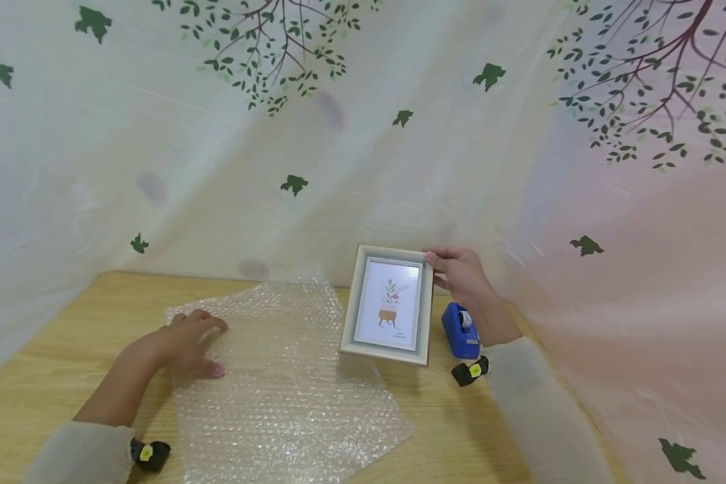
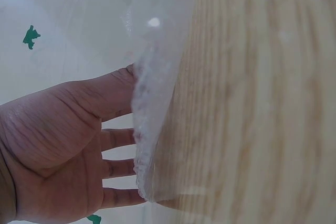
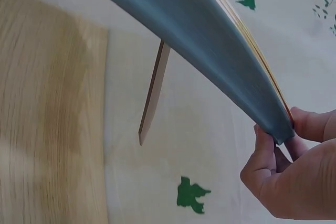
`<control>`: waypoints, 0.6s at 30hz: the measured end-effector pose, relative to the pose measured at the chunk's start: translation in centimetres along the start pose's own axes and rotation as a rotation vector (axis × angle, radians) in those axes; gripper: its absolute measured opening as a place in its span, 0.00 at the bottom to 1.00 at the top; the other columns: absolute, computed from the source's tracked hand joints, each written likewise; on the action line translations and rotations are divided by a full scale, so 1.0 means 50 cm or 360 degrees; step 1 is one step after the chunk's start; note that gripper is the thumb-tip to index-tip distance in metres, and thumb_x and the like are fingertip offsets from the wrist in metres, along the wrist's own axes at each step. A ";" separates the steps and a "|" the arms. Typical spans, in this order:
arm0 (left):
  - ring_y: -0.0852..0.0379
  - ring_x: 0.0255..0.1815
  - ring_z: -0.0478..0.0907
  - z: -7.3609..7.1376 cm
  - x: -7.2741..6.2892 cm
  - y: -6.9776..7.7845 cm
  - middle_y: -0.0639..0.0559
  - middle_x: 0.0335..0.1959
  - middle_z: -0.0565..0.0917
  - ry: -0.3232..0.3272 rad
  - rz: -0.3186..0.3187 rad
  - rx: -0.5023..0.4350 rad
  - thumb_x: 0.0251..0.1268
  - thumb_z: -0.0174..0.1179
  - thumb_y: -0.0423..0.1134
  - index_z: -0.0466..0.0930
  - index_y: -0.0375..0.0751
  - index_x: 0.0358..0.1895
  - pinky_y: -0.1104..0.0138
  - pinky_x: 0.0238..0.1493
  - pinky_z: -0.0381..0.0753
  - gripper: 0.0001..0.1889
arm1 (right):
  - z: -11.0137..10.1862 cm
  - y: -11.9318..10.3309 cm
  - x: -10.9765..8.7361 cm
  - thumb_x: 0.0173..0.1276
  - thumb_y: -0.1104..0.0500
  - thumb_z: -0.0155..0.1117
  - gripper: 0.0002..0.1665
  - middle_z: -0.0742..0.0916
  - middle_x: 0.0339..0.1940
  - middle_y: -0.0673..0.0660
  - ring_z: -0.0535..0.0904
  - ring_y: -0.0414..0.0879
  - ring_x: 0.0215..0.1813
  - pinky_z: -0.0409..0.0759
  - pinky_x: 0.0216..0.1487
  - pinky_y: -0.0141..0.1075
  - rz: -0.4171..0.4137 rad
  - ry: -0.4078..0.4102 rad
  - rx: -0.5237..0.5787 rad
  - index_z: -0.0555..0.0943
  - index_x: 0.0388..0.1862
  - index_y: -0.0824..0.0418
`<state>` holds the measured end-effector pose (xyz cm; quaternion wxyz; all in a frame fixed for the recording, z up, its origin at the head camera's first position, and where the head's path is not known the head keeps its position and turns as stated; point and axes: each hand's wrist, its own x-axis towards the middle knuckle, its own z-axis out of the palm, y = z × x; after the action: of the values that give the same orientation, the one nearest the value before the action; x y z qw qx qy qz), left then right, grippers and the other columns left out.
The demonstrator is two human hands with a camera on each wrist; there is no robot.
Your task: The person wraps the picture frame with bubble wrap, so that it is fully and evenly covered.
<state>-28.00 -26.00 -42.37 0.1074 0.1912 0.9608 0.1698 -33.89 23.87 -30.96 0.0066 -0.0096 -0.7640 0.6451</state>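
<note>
My right hand [image 1: 466, 275] pinches the upper right corner of a picture frame [image 1: 351, 309], holding it tilted up above the table. Behind its pale border is a print [image 1: 390, 306] of a plant in an orange pot. From the right wrist, the frame's grey-blue side [image 3: 210, 51] shows, with a stand leg [image 3: 156, 90] sticking out at the back. A sheet of bubble wrap [image 1: 278, 396] lies on the table, partly under the picture frame. My left hand [image 1: 181, 343] rests on its left edge, fingers spread; in the left wrist view the bubble wrap [image 2: 157, 82] hides the fingertips.
A blue tape dispenser [image 1: 460, 331] stands on the wooden table [image 1: 54, 356], just beside my right wrist. Behind the table hangs a pale curtain [image 1: 218, 175] printed with leaves and branches, close against the back and right edges.
</note>
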 end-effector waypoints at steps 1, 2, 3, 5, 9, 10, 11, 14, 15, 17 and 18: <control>0.15 0.68 0.56 0.000 0.000 0.000 0.26 0.69 0.65 -0.0001 -0.0002 -0.0004 0.48 0.76 0.63 0.73 0.41 0.67 0.23 0.54 0.66 0.45 | 0.007 0.001 -0.001 0.80 0.61 0.57 0.20 0.83 0.55 0.58 0.81 0.47 0.51 0.81 0.50 0.37 0.0006 -0.0007 -0.0004 0.77 0.66 0.69; 0.15 0.68 0.56 0.000 -0.001 -0.001 0.26 0.69 0.65 -0.0001 -0.0004 -0.0006 0.48 0.76 0.63 0.73 0.41 0.67 0.23 0.54 0.66 0.45 | 0.015 0.001 -0.002 0.80 0.61 0.57 0.20 0.83 0.56 0.59 0.81 0.48 0.51 0.82 0.51 0.38 0.0004 -0.0017 -0.0003 0.78 0.66 0.69; 0.15 0.67 0.56 0.000 0.000 -0.001 0.25 0.68 0.65 -0.0002 -0.0004 -0.0009 0.48 0.76 0.63 0.73 0.41 0.67 0.23 0.53 0.66 0.46 | 0.022 0.002 -0.002 0.80 0.61 0.57 0.20 0.83 0.57 0.59 0.81 0.49 0.52 0.82 0.51 0.38 0.0003 -0.0027 -0.0005 0.78 0.66 0.68; 0.15 0.68 0.55 0.001 -0.001 -0.002 0.25 0.69 0.65 -0.0006 -0.0013 -0.0017 0.47 0.76 0.63 0.73 0.41 0.67 0.23 0.54 0.66 0.46 | 0.037 0.004 -0.004 0.80 0.61 0.58 0.20 0.83 0.58 0.61 0.81 0.50 0.53 0.82 0.51 0.38 -0.0005 -0.0047 0.0005 0.78 0.65 0.68; 0.14 0.69 0.54 0.002 0.000 -0.004 0.25 0.70 0.64 -0.0013 -0.0018 -0.0016 0.48 0.76 0.64 0.72 0.41 0.68 0.23 0.54 0.65 0.46 | 0.069 0.009 -0.008 0.79 0.62 0.58 0.19 0.83 0.57 0.62 0.81 0.49 0.52 0.82 0.51 0.38 -0.0009 -0.0090 0.0068 0.78 0.64 0.70; 0.15 0.69 0.54 0.002 0.000 -0.004 0.25 0.70 0.64 -0.0013 -0.0019 -0.0015 0.48 0.76 0.64 0.72 0.41 0.68 0.23 0.55 0.65 0.46 | 0.077 0.010 -0.009 0.79 0.62 0.59 0.19 0.83 0.56 0.61 0.82 0.49 0.51 0.82 0.50 0.38 -0.0002 -0.0098 0.0086 0.79 0.63 0.70; 0.15 0.69 0.54 0.001 0.000 -0.003 0.25 0.70 0.64 -0.0013 -0.0019 -0.0014 0.48 0.76 0.64 0.72 0.42 0.68 0.23 0.55 0.65 0.46 | 0.085 0.011 -0.011 0.79 0.62 0.59 0.18 0.83 0.55 0.61 0.82 0.49 0.50 0.82 0.50 0.38 0.0007 -0.0106 0.0104 0.79 0.62 0.70; 0.14 0.68 0.54 0.000 0.000 -0.002 0.24 0.70 0.64 -0.0011 -0.0009 -0.0004 0.48 0.76 0.63 0.72 0.41 0.68 0.23 0.54 0.66 0.46 | 0.111 0.018 -0.012 0.78 0.63 0.60 0.16 0.84 0.52 0.59 0.82 0.48 0.49 0.83 0.49 0.37 0.0036 -0.0124 0.0157 0.81 0.60 0.69; 0.14 0.68 0.55 0.000 -0.001 -0.001 0.25 0.70 0.64 -0.0013 -0.0010 -0.0002 0.48 0.76 0.63 0.72 0.41 0.68 0.24 0.54 0.66 0.46 | 0.120 0.021 -0.013 0.78 0.63 0.60 0.16 0.84 0.51 0.59 0.82 0.48 0.48 0.83 0.48 0.37 0.0042 -0.0130 0.0165 0.81 0.60 0.69; 0.14 0.68 0.55 -0.001 -0.002 0.001 0.25 0.70 0.64 -0.0012 -0.0009 0.0007 0.48 0.76 0.63 0.72 0.41 0.68 0.24 0.54 0.66 0.46 | 0.138 0.027 -0.014 0.77 0.63 0.61 0.16 0.85 0.51 0.60 0.83 0.48 0.48 0.84 0.47 0.37 0.0055 -0.0142 0.0175 0.82 0.59 0.69; 0.14 0.68 0.55 -0.001 -0.002 0.002 0.25 0.70 0.64 -0.0012 -0.0009 0.0008 0.48 0.76 0.63 0.72 0.41 0.68 0.24 0.54 0.66 0.46 | 0.148 0.029 -0.015 0.77 0.63 0.61 0.15 0.85 0.51 0.60 0.83 0.49 0.47 0.84 0.47 0.38 0.0059 -0.0149 0.0181 0.82 0.59 0.69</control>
<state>-27.90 -25.99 -42.27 0.1110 0.1895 0.9613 0.1663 -33.32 16.79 -33.66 -0.0405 0.0066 -0.7253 0.6872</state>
